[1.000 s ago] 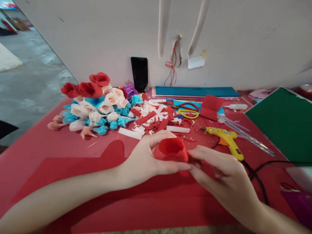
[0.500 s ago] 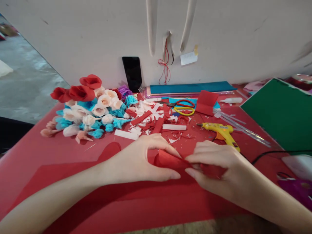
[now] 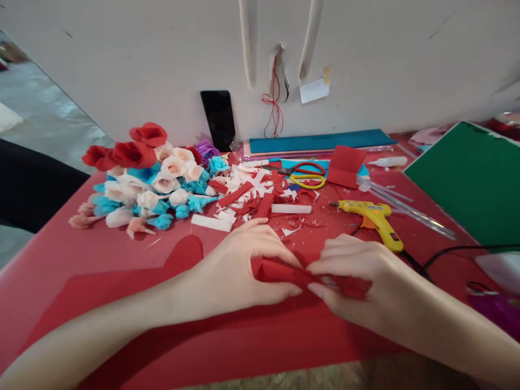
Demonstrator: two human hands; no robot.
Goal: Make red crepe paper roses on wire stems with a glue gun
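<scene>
Low over the front of the table, a piece of red crepe paper [image 3: 280,272] is curled between my two hands. My left hand [image 3: 238,265] wraps round its left part, thumb below and fingers above. The right end is pinched between the thumb and fingers of my right hand [image 3: 357,265]; its other fingers are folded in. A larger red paper sheet [image 3: 101,290] lies flat under my left forearm, and a rounded red paper piece [image 3: 189,252] rests just behind that wrist. Beyond my right hand lies a yellow glue gun [image 3: 374,216].
Paper flowers [image 3: 166,181] are heaped at the left, beside paper scraps [image 3: 260,189]. Scissors [image 3: 306,176], a folded red paper [image 3: 345,165] and clear glue sticks [image 3: 406,208] lie behind. A phone [image 3: 219,119] leans on the wall; a green board [image 3: 471,179] stands right. Something dark [image 3: 32,184] is at left.
My left fingers and thumb have drawn closer round the red crepe paper, which looks more folded. My right hand keeps its pinch. The dark shape at the left edge reaches further in.
</scene>
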